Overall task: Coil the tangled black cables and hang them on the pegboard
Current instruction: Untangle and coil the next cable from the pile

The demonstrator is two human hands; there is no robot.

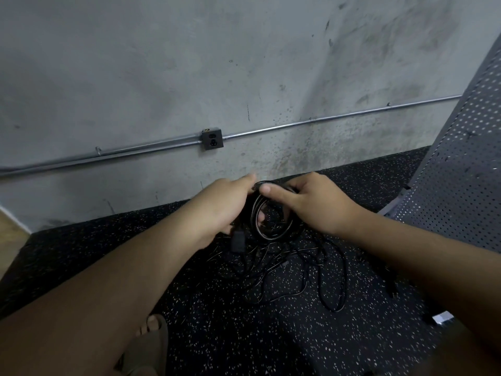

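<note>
While I crouch over the speckled black floor [217, 308], both my hands are closed on one coiled black cable [267, 226], held up just off the floor near its far edge, where it meets the concrete wall [189, 63]. My left hand [225, 210] wraps the coil's left side, fingers curled through the loops, and a black plug [238, 241] hangs from under that palm. My right hand [311, 204] grips the top right of the coil, with the thumb laid across the strands and the other fingers tucked behind them. Directly beneath the coil, the tangled black cables [303, 267] lie in a loose heap on the floor, thin loops spreading toward me and to the right; I cannot tell where one cable ends and the next begins. The grey pegboard [461, 172] leans at the floor's right edge, well apart from the coil, my right forearm crossing in front of its lower part. On the wall, a metal conduit [325, 119] runs to a dark outlet [212, 138]. My sandalled foot [151, 327] rests at the near edge.
</note>
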